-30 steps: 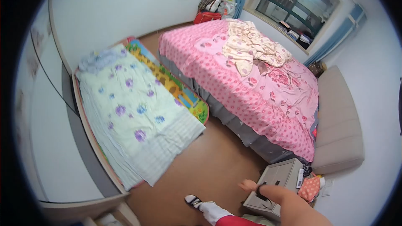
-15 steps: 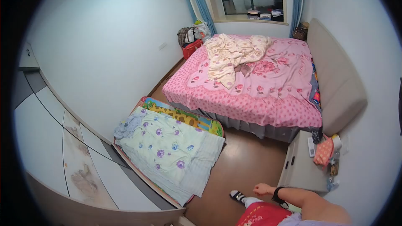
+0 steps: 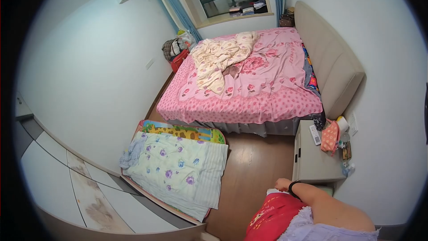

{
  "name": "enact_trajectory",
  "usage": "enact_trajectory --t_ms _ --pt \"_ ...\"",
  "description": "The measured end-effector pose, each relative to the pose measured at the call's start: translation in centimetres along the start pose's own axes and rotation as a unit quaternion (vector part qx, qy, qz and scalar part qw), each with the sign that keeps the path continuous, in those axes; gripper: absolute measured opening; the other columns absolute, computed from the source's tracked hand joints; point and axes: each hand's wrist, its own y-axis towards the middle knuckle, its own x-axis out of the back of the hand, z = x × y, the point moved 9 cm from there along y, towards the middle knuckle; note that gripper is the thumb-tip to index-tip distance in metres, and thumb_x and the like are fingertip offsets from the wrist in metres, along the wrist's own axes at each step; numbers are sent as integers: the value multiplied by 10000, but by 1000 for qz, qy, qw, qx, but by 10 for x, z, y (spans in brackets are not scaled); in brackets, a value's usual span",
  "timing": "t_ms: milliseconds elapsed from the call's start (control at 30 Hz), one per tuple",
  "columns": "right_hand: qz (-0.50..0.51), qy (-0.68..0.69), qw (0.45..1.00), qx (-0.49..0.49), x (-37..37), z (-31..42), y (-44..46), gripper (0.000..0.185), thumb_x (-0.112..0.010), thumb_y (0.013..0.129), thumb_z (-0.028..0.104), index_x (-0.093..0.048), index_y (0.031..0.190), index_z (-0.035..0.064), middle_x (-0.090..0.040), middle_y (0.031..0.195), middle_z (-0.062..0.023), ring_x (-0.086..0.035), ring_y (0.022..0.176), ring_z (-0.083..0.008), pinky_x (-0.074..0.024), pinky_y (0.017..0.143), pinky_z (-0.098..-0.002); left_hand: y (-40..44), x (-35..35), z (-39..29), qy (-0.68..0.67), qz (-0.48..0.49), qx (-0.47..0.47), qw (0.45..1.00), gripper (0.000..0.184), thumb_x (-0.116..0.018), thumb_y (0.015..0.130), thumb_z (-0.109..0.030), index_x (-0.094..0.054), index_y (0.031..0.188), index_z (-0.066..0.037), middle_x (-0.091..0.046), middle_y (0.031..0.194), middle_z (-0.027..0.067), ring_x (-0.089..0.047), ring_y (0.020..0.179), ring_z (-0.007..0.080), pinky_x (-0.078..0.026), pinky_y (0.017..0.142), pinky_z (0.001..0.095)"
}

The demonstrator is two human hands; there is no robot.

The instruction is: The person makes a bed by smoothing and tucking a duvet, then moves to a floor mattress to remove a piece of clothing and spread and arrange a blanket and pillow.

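Note:
My right hand (image 3: 282,184) hangs low in front of me, its fingers curled in with nothing showing in them. A black band (image 3: 292,189) circles that wrist. Just below the hand is the red apron (image 3: 274,212) on my body, over a pale lilac frilled garment (image 3: 307,225). Nearest to the hand stands the light nightstand (image 3: 312,165), with a white remote-like object (image 3: 315,135) and a coral polka-dot cloth item (image 3: 330,137) on top. My left hand is outside the view.
Ahead is a bed with a pink floral sheet (image 3: 276,98), a rumpled cream quilt (image 3: 218,58) and a beige headboard (image 3: 332,58). A giraffe-patterned mat (image 3: 178,130) under a flowered sheet (image 3: 178,165) lies on the brown floor (image 3: 249,160). A wardrobe (image 3: 58,187) lines the left side.
My view has shifted forward and to the right, bringing the nightstand and bed closer. My right hand is slightly higher in view, and the sandalled foot has mostly gone behind the apron.

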Motion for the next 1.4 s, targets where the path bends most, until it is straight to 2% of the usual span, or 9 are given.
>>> enact_trajectory --t_ms 200,333,533,733,833,1100,1200,1367,1400 --pt "-32 -36 996 77 29 40 30 309 -545 753 269 -721 784 17 -696 748 -155 -691 677 -289 -544 609 -411 23 -14 -71 14 -1 -12 1000 299 -493 938 -243 -597 1108 -21 -651 957 96 -629 888 237 -524 785 350" --pt "-3 18 999 38 55 62 36 251 -570 703 195 -737 752 14 -702 798 -195 -700 763 -331 -534 660 -451 38 -18 -117 33 1 -13 999 284 -490 935 -221 -607 1097 -19 -659 941 97 -636 882 233 -528 784 347" --pt "-99 2 991 87 84 49 52 356 -552 762 273 -725 964 35 -690 992 -217 -661 947 -395 -519 838 -476 66 -23 -169 61 9 -12 998 266 -484 931 -189 -622 1079 -16 -671 918 97 -647 873 226 -532 783 342" --pt "-79 96 986 -113 84 -26 28 345 -544 795 272 -727 974 41 -692 1025 -190 -656 985 -375 -514 880 -452 98 -12 -201 109 30 -6 994 253 -478 927 -156 -638 1062 -14 -683 894 97 -658 864 219 -537 782 337" --pt "-132 121 980 -90 78 -32 21 312 -556 810 214 -721 970 4 -683 1026 -234 -679 926 -378 -534 814 -444 120 2 -217 139 43 -6 989 249 -475 925 -140 -645 1054 -12 -690 882 97 -663 859 215 -540 782 335" --pt "-164 191 960 -123 45 21 -26 343 -560 835 261 -708 1034 24 -668 1092 -210 -624 1063 -384 -488 925 -446 197 65 -279 239 38 -48 969 244 -468 920 -96 -666 1031 -9 -706 851 97 -677 847 206 -546 781 328" --pt "-183 277 935 -125 40 29 -36 348 -571 843 290 -707 1012 17 -687 1038 -188 -631 1018 -395 -487 916 -444 229 86 -306 276 16 -78 958 245 -465 918 -79 -674 1023 -7 -712 840 97 -682 843 203 -548 780 326" --pt "-237 482 836 -111 48 11 -38 223 -620 864 215 -674 842 0 -695 755 -114 -669 646 -208 -532 580 -339 256 93 -344 524 -31 -210 825 250 -460 914 -52 -686 1008 -5 -722 820 97 -691 835 197 -552 779 322" --pt "-246 505 820 -112 53 4 -36 209 -622 865 205 -668 831 4 -686 735 -103 -652 612 -184 -520 542 -319 275 96 -339 432 -4 -144 890 240 -483 921 -61 -650 1077 9 -720 880 114 -690 879 212 -552 809 329"
